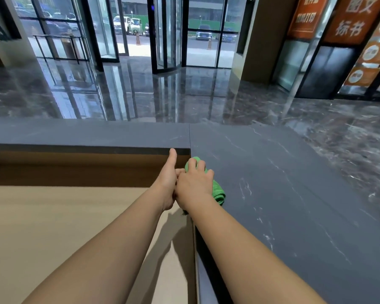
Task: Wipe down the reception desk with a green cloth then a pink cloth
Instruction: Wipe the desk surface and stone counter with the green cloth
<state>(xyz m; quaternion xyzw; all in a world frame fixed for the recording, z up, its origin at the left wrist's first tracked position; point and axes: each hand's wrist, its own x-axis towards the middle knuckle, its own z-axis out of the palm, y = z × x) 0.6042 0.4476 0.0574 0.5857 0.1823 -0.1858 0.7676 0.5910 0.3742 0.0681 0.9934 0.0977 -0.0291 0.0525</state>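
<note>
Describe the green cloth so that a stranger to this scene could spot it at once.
Start at the dark grey veined desk top on the right, and follow its inner edge to the corner. There the right hand grips a bunched green cloth; it is the only bright green thing on the desk.

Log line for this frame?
right hand grips green cloth on dark desk top | left hand beside it, thumb up, fingers hidden
</note>
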